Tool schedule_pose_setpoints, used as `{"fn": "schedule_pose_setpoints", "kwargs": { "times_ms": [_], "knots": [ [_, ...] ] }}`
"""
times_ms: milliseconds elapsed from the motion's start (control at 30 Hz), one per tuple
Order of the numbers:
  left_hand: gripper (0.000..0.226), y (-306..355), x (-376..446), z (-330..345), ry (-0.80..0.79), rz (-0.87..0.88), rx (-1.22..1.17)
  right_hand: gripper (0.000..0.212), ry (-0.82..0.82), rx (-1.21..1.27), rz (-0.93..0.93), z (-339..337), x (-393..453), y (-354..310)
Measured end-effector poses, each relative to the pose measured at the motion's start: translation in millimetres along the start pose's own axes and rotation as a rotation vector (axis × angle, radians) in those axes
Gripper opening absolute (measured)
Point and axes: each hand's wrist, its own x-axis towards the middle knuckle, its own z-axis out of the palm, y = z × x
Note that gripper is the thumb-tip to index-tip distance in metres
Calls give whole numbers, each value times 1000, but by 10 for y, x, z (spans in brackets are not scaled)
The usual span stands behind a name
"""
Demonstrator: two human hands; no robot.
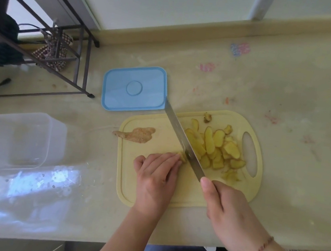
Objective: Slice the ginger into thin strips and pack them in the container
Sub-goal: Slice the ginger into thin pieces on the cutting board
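We gripped the knife (181, 141) in our right hand (231, 208), fingers curled round its handle and forefinger laid along the spine, the blade angled across the yellow cutting board (131, 175). Our left hand (157, 176) pressed a small piece of ginger (182, 156) onto the board with fingers curled over it, right against the blade. Cut slices (214, 148) lay heaped to the right of the knife. A larger unpeeled ginger piece (136, 135) sat at the board's left edge. The clear container (12, 140) stood well left, and its blue lid (134, 88) lay farther back on the counter (299, 100).
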Motion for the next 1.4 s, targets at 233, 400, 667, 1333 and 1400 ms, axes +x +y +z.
{"fn": "schedule_pose_setpoints", "kwargs": {
  "times_ms": [233,400,667,1333,1400],
  "knots": [
    [5,14,8,-4,2,6,-13,58,16,-32,-43,-88,-144,-74],
    [7,16,13,4,-4,5,-11,59,4,-20,-39,-87,-157,-81],
    [2,25,21,0,-15,11,-9,55,7,-32,-49,-74,-169,-79],
    [10,37,32,9,-23,23,-6,56,16,-76,-58,-109,-162,-89],
    [10,29,30,10,-23,24,-8,57,13,-82,-51,-107,-160,-89]
  ]
}}
